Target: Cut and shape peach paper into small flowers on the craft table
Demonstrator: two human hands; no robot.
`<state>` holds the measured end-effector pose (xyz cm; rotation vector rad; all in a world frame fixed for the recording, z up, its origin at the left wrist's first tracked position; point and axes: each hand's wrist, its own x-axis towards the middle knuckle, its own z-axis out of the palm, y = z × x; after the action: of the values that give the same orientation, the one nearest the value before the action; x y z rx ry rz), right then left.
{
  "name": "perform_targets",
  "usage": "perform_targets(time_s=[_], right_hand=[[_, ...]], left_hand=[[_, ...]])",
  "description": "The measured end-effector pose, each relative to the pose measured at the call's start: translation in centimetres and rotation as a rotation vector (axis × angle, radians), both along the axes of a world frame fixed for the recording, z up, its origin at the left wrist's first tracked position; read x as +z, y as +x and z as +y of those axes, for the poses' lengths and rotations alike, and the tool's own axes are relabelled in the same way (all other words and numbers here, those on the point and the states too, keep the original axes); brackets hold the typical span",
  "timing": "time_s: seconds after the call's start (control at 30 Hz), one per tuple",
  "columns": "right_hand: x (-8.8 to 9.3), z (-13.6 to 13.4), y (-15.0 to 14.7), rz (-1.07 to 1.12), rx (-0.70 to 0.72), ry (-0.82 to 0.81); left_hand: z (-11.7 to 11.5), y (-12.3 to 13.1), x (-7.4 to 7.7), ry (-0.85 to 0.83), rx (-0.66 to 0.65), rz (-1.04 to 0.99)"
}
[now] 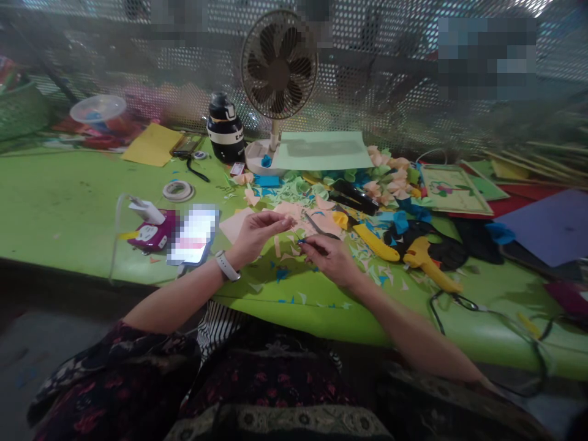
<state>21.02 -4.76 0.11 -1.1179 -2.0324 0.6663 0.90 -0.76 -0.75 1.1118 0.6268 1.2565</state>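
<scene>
My left hand, with a white band on the wrist, is closed in a pinch over the scraps. Whatever lies between its fingertips is too small to make out. Just to the right and slightly nearer, my right hand is closed too. A small dark blue thing shows at its fingertips, and a thin line runs up from it toward the left hand; its kind is unclear. Beyond the hands lie scissors and peach paper. Blue and pale paper scraps are scattered beneath them.
A phone, a purple box with a charger and a tape roll lie left. A fan and bottle stand behind. A black stapler, yellow glue gun and cables are right.
</scene>
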Motion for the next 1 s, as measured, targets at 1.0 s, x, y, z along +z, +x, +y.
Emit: perform_targets(time_s=[1.0], right_hand=[[1.9,-0.7,0.6,0.404,0.097,-0.499]], left_hand=[[-0.6,-0.9,1.9,-0.199,-0.592,0.208]])
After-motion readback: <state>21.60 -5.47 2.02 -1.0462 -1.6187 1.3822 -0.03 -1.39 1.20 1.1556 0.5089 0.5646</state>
